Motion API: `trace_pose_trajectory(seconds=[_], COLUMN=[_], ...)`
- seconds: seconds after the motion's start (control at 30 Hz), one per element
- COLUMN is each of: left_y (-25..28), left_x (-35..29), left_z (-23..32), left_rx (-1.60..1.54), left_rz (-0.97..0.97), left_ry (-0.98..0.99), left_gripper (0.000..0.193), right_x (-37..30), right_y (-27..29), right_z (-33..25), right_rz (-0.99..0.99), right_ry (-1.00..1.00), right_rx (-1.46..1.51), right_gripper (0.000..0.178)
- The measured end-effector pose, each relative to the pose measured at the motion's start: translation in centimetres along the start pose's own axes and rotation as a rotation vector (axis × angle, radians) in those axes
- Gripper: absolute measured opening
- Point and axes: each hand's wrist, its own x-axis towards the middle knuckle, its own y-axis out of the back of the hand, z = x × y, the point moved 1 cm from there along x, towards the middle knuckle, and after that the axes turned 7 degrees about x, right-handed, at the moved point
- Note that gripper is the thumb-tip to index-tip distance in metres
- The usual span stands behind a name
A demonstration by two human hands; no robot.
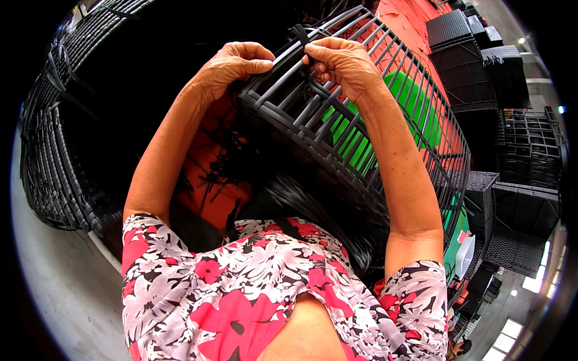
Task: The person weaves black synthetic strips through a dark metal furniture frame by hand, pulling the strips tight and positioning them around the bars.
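Note:
A dark grey slatted frame (313, 114), with bars running side by side, stands tilted in front of me. At its upper left corner my right hand (344, 63) is closed, thumb and forefinger pinching a flat black strip (300, 36). The strip's end sticks up above the fingers. Just to the left, my left hand (236, 65) is closed too, its thumb and fingertips drawn together beside the frame's edge bar. Whatever lies between those fingertips is lost against the dark background.
Coiled black woven strands (54, 162) stand at the left. Loose black strips (313, 210) hang near my lap, and a green surface (415, 102) shows behind the bars. Red sheeting (409, 27) lies beyond. Black woven furniture pieces (463, 66) are stacked at the right.

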Motion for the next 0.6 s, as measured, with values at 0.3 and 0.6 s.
trace_pose_trajectory(seconds=[0.3,0.6], left_y=[1.0,1.1], left_x=[-0.8,-1.8], left_z=[-0.7,-0.4], left_rx=[-0.04,-0.137], left_rz=[-0.06,-0.07], left_ry=[-0.043,-0.077], left_gripper=[0.023,0.024], right_x=[1.2,1.5], right_y=[-2.0,-2.9], right_z=[0.6,0.8], right_rz=[0.001,-0.057], right_ry=[-0.014,0.024], right_rx=[-0.091,-0.241], right_gripper=[0.009,0.01])
